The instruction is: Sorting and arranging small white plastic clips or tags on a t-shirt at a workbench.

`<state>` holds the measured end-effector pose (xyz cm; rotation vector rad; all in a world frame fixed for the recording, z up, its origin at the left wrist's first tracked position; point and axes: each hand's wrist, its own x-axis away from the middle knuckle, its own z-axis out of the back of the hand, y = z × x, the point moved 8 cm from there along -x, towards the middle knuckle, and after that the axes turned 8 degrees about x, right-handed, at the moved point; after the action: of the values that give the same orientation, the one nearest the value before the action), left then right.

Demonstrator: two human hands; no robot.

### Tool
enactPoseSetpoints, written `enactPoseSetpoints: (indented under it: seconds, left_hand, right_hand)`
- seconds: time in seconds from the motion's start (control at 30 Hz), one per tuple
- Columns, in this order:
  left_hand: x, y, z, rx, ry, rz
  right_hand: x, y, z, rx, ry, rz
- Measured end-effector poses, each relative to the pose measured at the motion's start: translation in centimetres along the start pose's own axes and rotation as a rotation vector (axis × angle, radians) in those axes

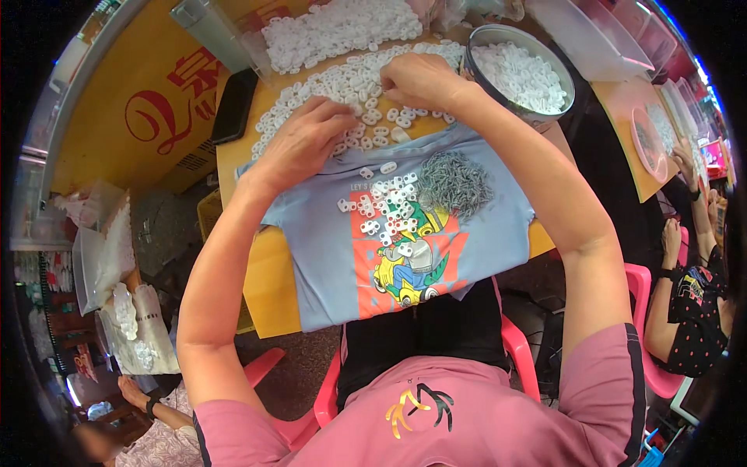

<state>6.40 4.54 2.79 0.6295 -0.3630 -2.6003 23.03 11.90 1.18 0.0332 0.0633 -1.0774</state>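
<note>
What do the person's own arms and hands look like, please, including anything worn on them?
Both arms are bare below short pink sleeves, each with a dark stripe along its outer side. The left hand and right hand are ungloved, and no watch or bracelet shows. I cannot make out any rings.

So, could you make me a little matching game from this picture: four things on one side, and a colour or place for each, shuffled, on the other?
1. Phone
2. Metal bits
3. Tub
4. Chair

A. Filled with white pieces
B. Black
C. Pink
D. Heaped on the blue cloth

Pairs: 1-B, 2-D, 3-A, 4-C
</note>
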Motion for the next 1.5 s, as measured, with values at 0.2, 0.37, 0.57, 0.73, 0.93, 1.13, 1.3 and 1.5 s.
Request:
enactPoseSetpoints:
  seconds: [0.2,0.37,0.57,0.73,0.93,1.13,1.3,1.5]
  left_hand:
    - [1.2,-1.2,0.9,0.064,0.098,0.031]
    - [-0.2,-1.6,0.9,0.086,0.143,0.042]
    - [-2.4,-0.2,-0.3,0.087,0.139,-0.049]
    - [-1.6,-0.1,-1.0,0.114,-0.009,-0.076]
    - [-0.3,-2.0,0.1,0.127,0.002,-0.022]
    - [-3.3,-1.6,0.2,0.110,0.135,-0.040]
    - [-3.4,-2.3,-0.7,0.023,-0.020,-0.069]
    - [-1.6,-3.8,1.3,0.092,-0.007,-0.009]
  right_hand:
    - [0.5,0.1,0.5,0.042,0.161,-0.045]
    - [3.5,0.1,3.3,-0.365,0.239,-0.049]
    - [9.2,-6.6,3.2,-0.742,-0.029,0.091]
    - [11.6,-6.2,4.6,-0.639,0.306,0.242]
    - [11.8,0.1,4.1,-0.619,0.295,-0.044]
    - [12.1,1.0,4.9,-0.528,0.496,0.005]
    - [12.3,0.6,4.1,-0.469,0.509,0.093]
    - [12.2,0.6,3.8,-0.430,0.500,0.120]
